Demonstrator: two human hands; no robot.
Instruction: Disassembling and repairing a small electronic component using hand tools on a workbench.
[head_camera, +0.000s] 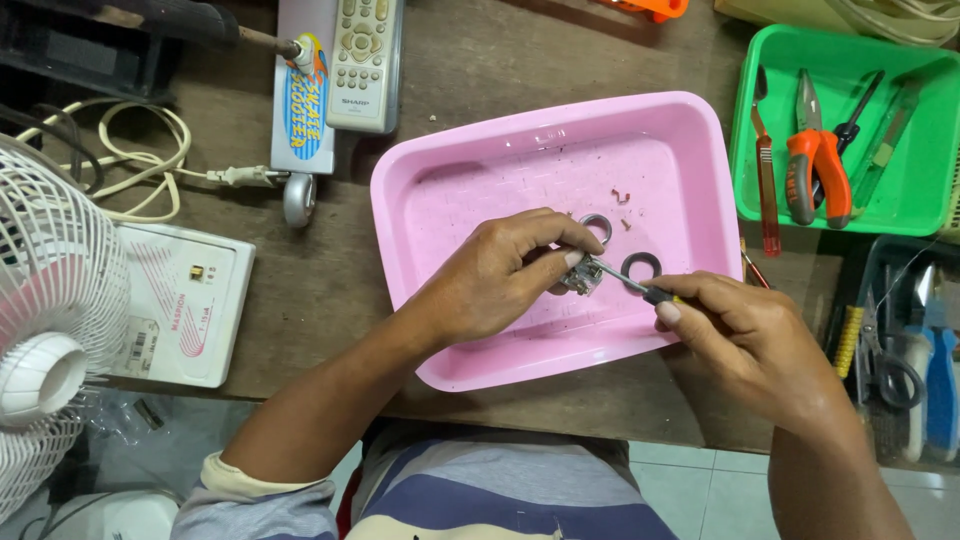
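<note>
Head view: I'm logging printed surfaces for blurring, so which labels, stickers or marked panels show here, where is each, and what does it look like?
Remote control: top centre on the wooden table, grey rectangle with pale buttons and small dark lettering at its near end.
Toy scooter sticker: left of the remote, oval, blue and yellow with orange.
White device box: left, beside the fan, white with red stripe graphics and a small barcode label.
Pliers: green tray, orange handles with dark print.

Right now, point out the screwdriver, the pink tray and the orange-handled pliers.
screwdriver (622, 279), head view, on its metal shaft.
pink tray (560, 120), head view, on its far rim.
orange-handled pliers (829, 165), head view, on the right-hand orange grip.
</note>
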